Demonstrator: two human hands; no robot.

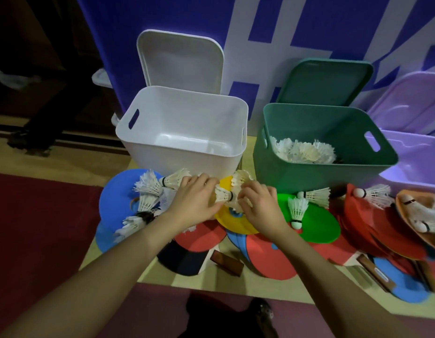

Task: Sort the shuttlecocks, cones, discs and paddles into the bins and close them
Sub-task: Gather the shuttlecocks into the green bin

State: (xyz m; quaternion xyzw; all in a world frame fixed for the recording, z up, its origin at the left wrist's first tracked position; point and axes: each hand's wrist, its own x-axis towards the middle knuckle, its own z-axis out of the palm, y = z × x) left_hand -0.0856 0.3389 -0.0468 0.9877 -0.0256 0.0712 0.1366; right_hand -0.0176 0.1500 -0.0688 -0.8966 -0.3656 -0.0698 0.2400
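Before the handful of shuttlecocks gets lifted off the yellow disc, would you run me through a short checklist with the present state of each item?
1. Both hands on the shuttlecocks: ok. The left hand and right hand curl round the bunch of shuttlecocks over the yellow disc.
2. Green bin open: ok, its lid stands behind it.
3. Right bin for them: ok, shuttlecocks already lie inside the green one.
4. White bin open: ok, and nothing shows inside.
5. Grip secure on every shuttlecock: cannot tell, the fingers hide several.
6. All shuttlecocks gathered: not ok, more lie on the blue disc and green disc.
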